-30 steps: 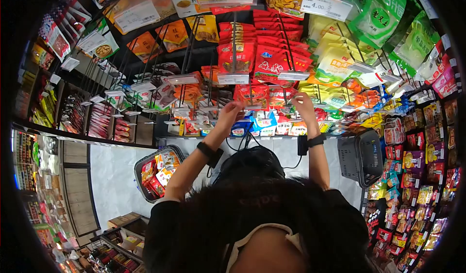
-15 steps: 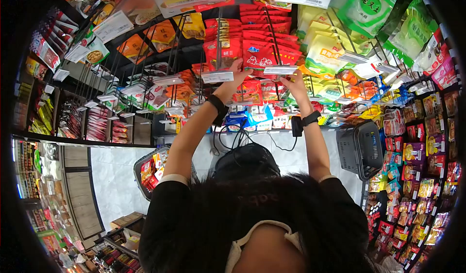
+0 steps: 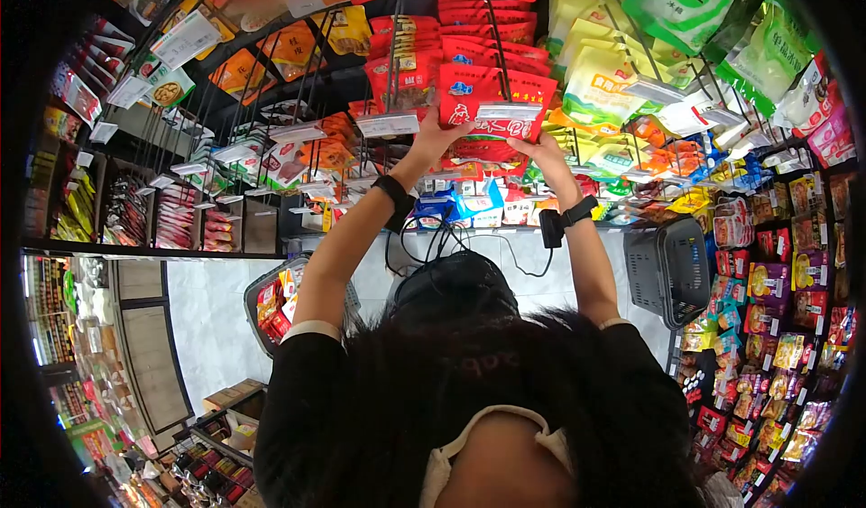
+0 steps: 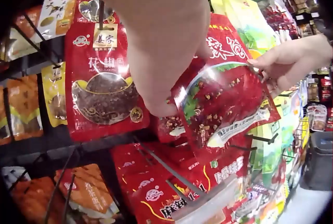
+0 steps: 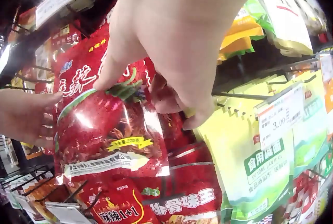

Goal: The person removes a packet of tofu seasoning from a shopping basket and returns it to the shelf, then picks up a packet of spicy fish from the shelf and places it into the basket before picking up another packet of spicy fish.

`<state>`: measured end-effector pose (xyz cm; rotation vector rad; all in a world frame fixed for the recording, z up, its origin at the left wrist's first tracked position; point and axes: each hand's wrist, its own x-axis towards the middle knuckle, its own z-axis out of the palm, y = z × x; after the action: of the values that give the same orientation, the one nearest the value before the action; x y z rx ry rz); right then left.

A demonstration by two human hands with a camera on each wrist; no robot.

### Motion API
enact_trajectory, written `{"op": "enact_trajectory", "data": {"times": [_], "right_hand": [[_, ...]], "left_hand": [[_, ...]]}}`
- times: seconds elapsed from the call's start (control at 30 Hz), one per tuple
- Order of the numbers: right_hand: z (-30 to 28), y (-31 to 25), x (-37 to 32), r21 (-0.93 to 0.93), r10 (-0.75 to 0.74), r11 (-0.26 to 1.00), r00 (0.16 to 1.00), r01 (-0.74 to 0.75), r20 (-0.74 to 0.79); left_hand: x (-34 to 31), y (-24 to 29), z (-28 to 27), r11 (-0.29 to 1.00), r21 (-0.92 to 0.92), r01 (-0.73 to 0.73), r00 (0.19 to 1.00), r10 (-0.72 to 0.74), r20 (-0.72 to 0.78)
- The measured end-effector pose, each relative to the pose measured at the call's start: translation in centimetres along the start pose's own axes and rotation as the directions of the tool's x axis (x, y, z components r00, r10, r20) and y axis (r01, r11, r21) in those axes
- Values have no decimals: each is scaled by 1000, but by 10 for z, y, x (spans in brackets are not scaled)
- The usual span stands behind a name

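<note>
Head view: the left hand [image 3: 440, 135] and right hand [image 3: 548, 153] grip opposite edges of a large red packet [image 3: 474, 91], behind a price tag [image 3: 510, 113], just left of pale yellow packets [image 3: 600, 93].

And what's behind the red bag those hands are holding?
Behind the red bag, more red packets hang in a row, with their upper parts peeking out above it. The bag covers their lower parts, so I can't see those.

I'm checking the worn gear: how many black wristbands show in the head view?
2: one black wristband around the left wrist, another black wristband around the right wrist.
</note>
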<state>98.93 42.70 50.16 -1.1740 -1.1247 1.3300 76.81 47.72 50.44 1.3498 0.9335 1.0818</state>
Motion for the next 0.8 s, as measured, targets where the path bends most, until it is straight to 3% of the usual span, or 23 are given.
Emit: {"op": "enact_trajectory", "data": {"times": [0.17, 0.27, 0.37, 0.57, 0.8], "right_hand": [[4, 1, -7, 92, 124, 987, 991, -128, 46], [18, -10, -18, 207, 46, 976, 992, -70, 116], [22, -4, -20, 114, -37, 993, 993, 24, 112], [25, -1, -24, 65, -24, 998, 998, 20, 64], [28, -3, -35, 26, -54, 998, 998, 53, 44]], "left_hand": [[-5, 6, -6, 987, 50, 153, 983, -157, 91], [-15, 17, 0, 978, -40, 205, 972, -199, 129], [-19, 7, 8, 981, -168, 91, 994, -79, 79], [-23, 7, 6, 996, 5, 90, 995, -90, 50], [-33, 5, 10, 992, -46, 114, 993, -113, 31]]}}
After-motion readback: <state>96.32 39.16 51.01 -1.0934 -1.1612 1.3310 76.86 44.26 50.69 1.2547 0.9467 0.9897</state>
